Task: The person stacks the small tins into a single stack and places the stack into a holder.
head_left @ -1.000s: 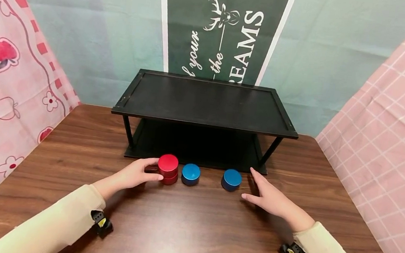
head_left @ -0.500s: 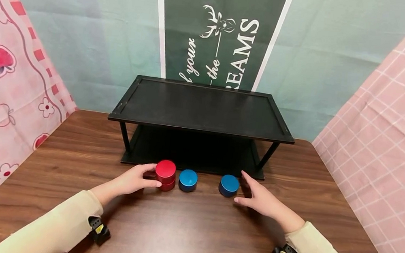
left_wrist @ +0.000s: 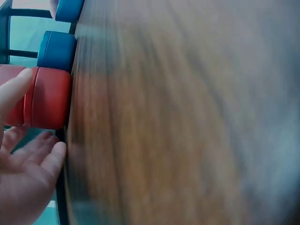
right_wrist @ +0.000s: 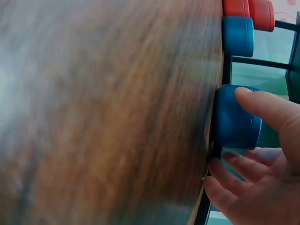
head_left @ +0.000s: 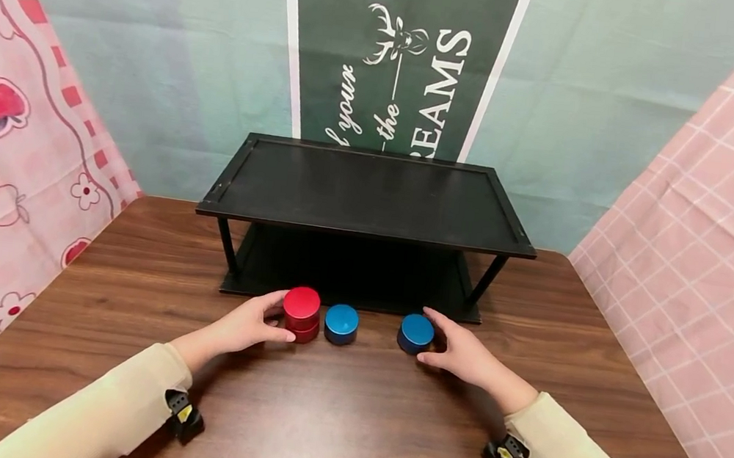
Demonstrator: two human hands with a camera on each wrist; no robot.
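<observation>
Two round red tins are stacked, the upper red tin (head_left: 301, 304) on the lower red tin (head_left: 307, 334). My left hand (head_left: 250, 323) pinches the upper one, thumb at the front and forefinger behind; its other fingers are loosely bent below in the left wrist view. Just right of the stack stands a round blue tin (head_left: 341, 323), untouched. Farther right is a second blue tin (head_left: 416, 332). My right hand (head_left: 466, 352) grips that one from the right. Its thumb lies on the tin's side in the right wrist view, while the forefinger's contact is hidden.
Behind the tins stands a black two-level rack (head_left: 370, 192), its lower shelf (head_left: 356, 268) close to them. The wooden table (head_left: 335, 418) stretches out in front. Pink cloths hang at both sides, and a green printed cloth (head_left: 403, 63) hangs at the back.
My right hand has moved left to the right blue tin and brought thumb and fingers around it. My left hand stays at the red stack. The head view has shifted slightly.
</observation>
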